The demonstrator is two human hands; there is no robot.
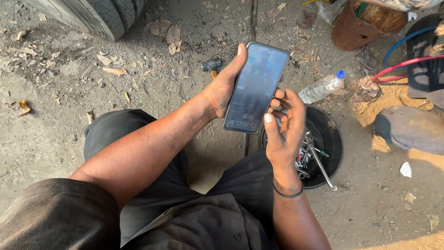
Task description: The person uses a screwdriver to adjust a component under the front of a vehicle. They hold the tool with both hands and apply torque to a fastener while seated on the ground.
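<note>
A: Main obj?
B: Smartphone (255, 88), dark glossy slab, screen lit w/ icon row at bottom, tilted, held up above the lap.
A: Grip?
B: Left hand (225, 85) was wrapped round its left edge, thumb on top corner. Right hand (284, 125) loosely curled, fingertips touching the right edge, thumb just off the screen.
A: Surroundings?
B: Dirt ground (55, 129) w/ dry leaves. Black round pan (334, 139) of wrenches under right hand, plastic bottle (321, 88) near, hammer (211, 66) behind phone, tyre (92, 16) top left.

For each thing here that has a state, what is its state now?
Phone: screen lit, held by left hand; right hand touches its edge.
Water bottle: capped, lying on ground.
Black pan: holds tools.
Hammer: lying on ground.
</note>
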